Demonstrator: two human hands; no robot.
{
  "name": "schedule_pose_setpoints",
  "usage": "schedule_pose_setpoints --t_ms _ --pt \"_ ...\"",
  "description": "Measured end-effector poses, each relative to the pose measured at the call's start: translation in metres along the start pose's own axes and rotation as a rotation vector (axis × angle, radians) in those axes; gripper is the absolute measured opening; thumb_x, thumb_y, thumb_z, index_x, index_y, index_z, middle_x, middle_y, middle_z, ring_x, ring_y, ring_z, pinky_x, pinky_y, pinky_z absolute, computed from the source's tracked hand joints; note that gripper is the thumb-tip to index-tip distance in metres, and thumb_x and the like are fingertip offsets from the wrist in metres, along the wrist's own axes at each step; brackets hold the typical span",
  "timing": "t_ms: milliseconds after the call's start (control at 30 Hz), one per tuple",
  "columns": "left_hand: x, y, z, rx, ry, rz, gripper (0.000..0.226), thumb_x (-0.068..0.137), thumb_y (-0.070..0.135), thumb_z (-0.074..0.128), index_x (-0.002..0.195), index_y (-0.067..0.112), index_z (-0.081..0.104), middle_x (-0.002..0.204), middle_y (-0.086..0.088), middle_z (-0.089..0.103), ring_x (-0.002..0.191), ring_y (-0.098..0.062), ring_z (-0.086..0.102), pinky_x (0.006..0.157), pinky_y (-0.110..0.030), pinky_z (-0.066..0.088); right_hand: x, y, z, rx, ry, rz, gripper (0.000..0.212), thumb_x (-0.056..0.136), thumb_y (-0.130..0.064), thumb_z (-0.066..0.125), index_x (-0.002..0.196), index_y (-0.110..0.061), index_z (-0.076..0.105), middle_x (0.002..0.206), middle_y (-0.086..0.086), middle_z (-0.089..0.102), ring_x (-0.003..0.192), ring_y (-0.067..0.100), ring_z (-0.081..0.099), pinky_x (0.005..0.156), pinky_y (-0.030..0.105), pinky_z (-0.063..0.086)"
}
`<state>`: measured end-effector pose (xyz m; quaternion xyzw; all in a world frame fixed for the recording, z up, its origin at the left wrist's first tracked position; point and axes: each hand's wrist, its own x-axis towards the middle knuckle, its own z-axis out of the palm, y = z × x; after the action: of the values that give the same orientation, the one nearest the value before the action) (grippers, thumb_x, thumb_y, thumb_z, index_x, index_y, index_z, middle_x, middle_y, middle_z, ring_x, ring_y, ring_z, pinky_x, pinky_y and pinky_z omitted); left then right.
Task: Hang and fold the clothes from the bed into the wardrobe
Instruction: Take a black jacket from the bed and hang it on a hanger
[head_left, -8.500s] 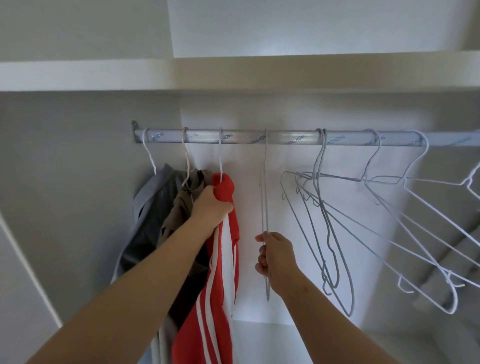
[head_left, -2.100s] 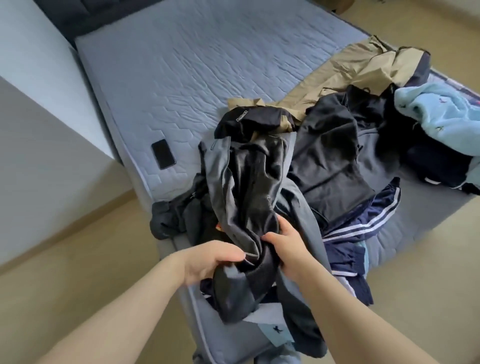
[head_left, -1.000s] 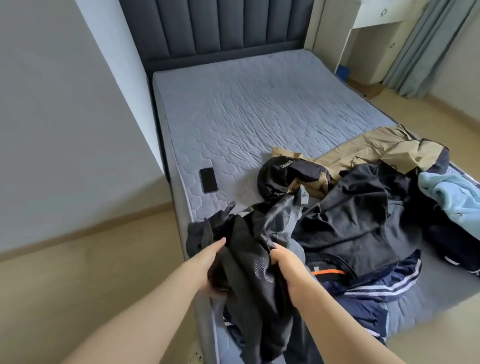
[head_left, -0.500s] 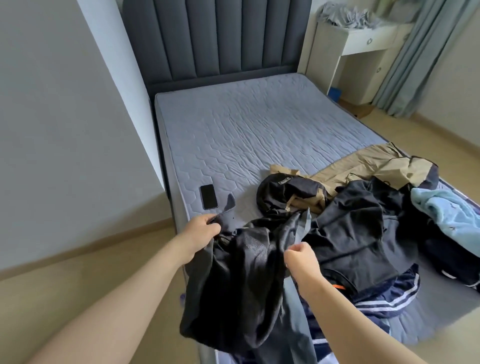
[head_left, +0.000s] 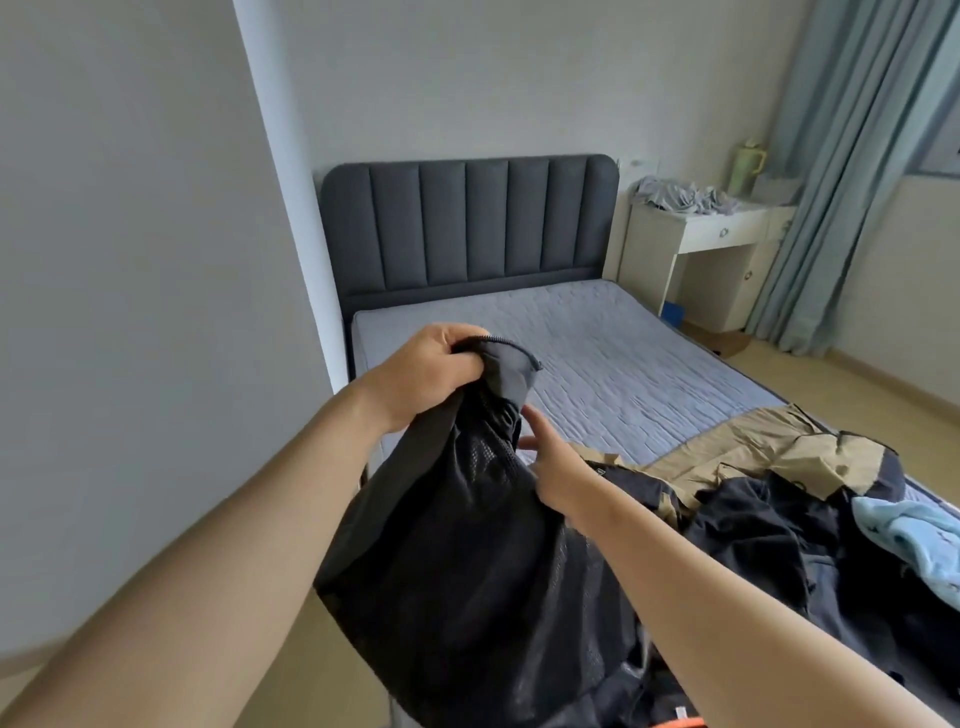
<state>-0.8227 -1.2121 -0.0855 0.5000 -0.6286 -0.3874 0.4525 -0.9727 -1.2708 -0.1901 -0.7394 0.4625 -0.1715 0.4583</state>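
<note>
Left hand (head_left: 441, 364) has raised the dark jacket (head_left: 467, 571) off the bed (head_left: 597, 364), gripping its zipper edge. Right hand (head_left: 553, 470) has loosened, fingers touching the lining; hanging likely follows.

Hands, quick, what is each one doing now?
Left hand grips the dark jacket by its zipper edge.
Right hand looks open, touching the jacket.

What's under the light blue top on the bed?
The light blue top lies on dark clothes. The mattress beneath them is covered, and the black jacket gripped by the left hand hides the pile's near end.
</note>
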Motion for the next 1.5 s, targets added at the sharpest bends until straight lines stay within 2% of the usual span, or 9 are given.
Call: schedule_pose_setpoints --t_ms 167,333,567,700,867,967,1100,1233,1500 --pt "-0.005 0.035 -0.027 -0.043 0.072 0.140 0.032 0.074 0.004 0.043 0.066 0.022 0.068 0.062 0.008 0.062 0.062 -0.003 0.059 0.060 -0.014 0.049 0.011 -0.052 0.004 0.097 -0.090 -0.144 0.052 0.097 0.002 0.039 0.145 -0.012 0.026 0.137 0.007 0.042 0.130 0.031 0.040 0.107 0.035 0.034" --pt "-0.013 0.048 -0.059 -0.035 0.145 0.164 0.034 0.071 0.009 0.045 0.067 0.028 0.072 0.063 0.009 0.065 0.063 -0.002 0.062 0.059 -0.014 0.049 0.012 -0.087 0.016 0.096 -0.089 -0.069 0.018 0.091 -0.003 0.044 0.086 -0.006 0.061 0.087 0.006 0.060 0.092 0.021 0.050 0.086 0.036 0.042" --pt "-0.014 0.045 -0.106 0.304 0.451 0.066 0.034 0.082 0.001 0.046 0.069 0.023 0.067 0.068 0.006 0.063 0.071 -0.012 0.058 0.073 -0.028 0.045 0.016 -0.118 -0.028 0.249 0.468 -0.143 0.022 0.082 0.002 0.038 0.081 -0.009 0.056 0.079 0.007 0.060 0.076 0.023 0.054 0.065 0.030 0.042" --pt "-0.007 0.054 -0.106 0.629 0.698 -0.008 0.031 0.083 0.006 0.048 0.106 0.026 0.055 0.105 0.000 0.060 0.095 -0.020 0.055 0.084 -0.035 0.047 0.007 -0.162 -0.051 0.221 0.640 -0.315 0.034 0.075 0.006 0.031 0.075 -0.020 0.053 0.068 -0.002 0.055 0.060 0.014 0.047 0.049 0.025 0.035" --pt "0.006 0.077 -0.082 0.312 0.280 0.117 0.110 0.066 0.025 0.078 0.144 0.039 0.003 0.142 0.006 0.025 0.128 -0.014 0.034 0.106 -0.037 0.035 -0.001 -0.204 -0.061 -0.051 0.765 -0.508 0.048 0.068 0.007 0.035 0.090 -0.026 0.061 0.078 -0.007 0.058 0.073 0.019 0.052 0.054 0.026 0.038" --pt "0.015 0.080 -0.075 0.307 0.279 0.049 0.095 0.070 0.022 0.078 0.143 0.030 0.017 0.127 0.005 0.047 0.114 -0.014 0.050 0.093 -0.031 0.044 -0.001 -0.207 -0.057 -0.107 0.750 -0.581 0.043 0.071 0.006 0.041 0.089 -0.025 0.064 0.082 -0.006 0.061 0.077 0.020 0.056 0.063 0.031 0.048" --pt "0.024 0.072 -0.074 0.395 0.492 0.073 0.010 0.081 0.012 0.063 0.087 0.020 0.061 0.078 0.002 0.062 0.077 -0.016 0.060 0.064 -0.024 0.044 0.006 -0.191 -0.055 0.046 0.556 -0.602 0.026 0.075 -0.006 0.065 0.078 -0.031 0.058 0.072 -0.012 0.058 0.065 0.007 0.053 0.054 0.009 0.041" --pt "0.031 0.073 -0.075 0.187 0.653 0.088 0.027 0.079 -0.004 0.045 0.069 0.018 0.057 0.064 0.000 0.054 0.059 -0.014 0.047 0.056 -0.024 0.036 0.015 -0.164 -0.047 0.208 0.300 -0.473 0.027 0.079 -0.009 0.058 0.088 -0.033 0.050 0.087 -0.012 0.057 0.065 -0.001 0.053 0.062 0.015 0.045" --pt "0.016 0.074 -0.095 -0.114 0.506 0.184 0.056 0.080 -0.015 0.040 0.063 0.027 0.071 0.057 0.010 0.064 0.056 -0.004 0.061 0.055 -0.016 0.049 0.039 -0.135 -0.024 -0.076 0.232 -0.282 0.029 0.091 -0.008 0.051 0.119 -0.014 0.051 0.101 -0.002 0.051 0.092 0.017 0.047 0.085 0.031 0.040"
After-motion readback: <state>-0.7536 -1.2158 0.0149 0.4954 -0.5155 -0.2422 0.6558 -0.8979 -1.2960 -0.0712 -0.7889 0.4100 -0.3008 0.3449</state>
